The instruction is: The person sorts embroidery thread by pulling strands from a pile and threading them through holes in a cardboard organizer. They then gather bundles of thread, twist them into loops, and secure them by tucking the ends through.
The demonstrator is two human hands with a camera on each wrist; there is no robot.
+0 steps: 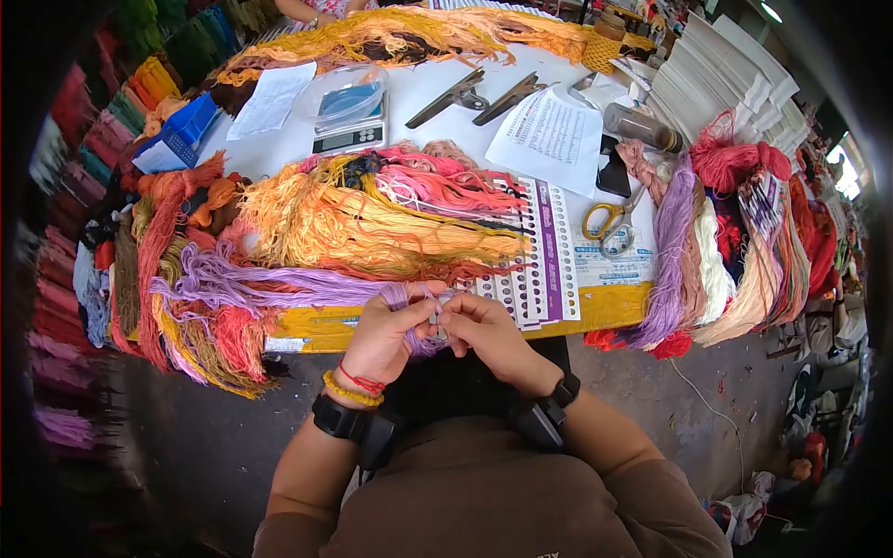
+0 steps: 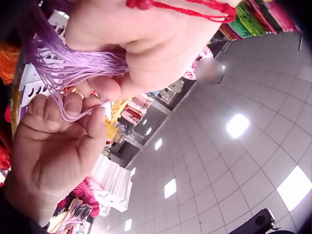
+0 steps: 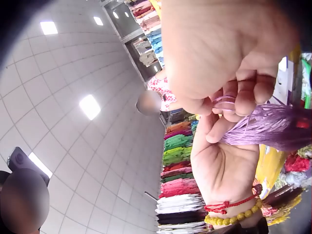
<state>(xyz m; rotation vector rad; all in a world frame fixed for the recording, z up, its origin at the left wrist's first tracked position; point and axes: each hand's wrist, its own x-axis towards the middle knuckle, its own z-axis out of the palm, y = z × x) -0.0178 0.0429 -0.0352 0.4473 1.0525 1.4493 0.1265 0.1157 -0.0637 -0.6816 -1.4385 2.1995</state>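
A bundle of purple thread [image 2: 83, 61] is gripped in the left hand [image 1: 383, 339], its strands running between thumb and fingers. The right hand [image 1: 491, 339] faces it at the table's front edge, and its thumb and fingertips pinch a few strands drawn out from the bundle. In the right wrist view the purple bundle [image 3: 268, 126] spreads from the left hand [image 3: 226, 168], while a thin loop lies across the curled fingers of the right hand [image 3: 229, 53]. More purple skeins [image 1: 270, 284] lie on the table to the left of the hands.
Behind the hands are orange and pink skeins [image 1: 344, 223], punched cards [image 1: 551, 246] and scissors [image 1: 609, 228]. Farther back lie a scale [image 1: 349, 139], two large clips and printed sheets [image 1: 549, 135]. More skeins hang at the right [image 1: 665, 251]. Another person [image 1: 321, 11] is across the table.
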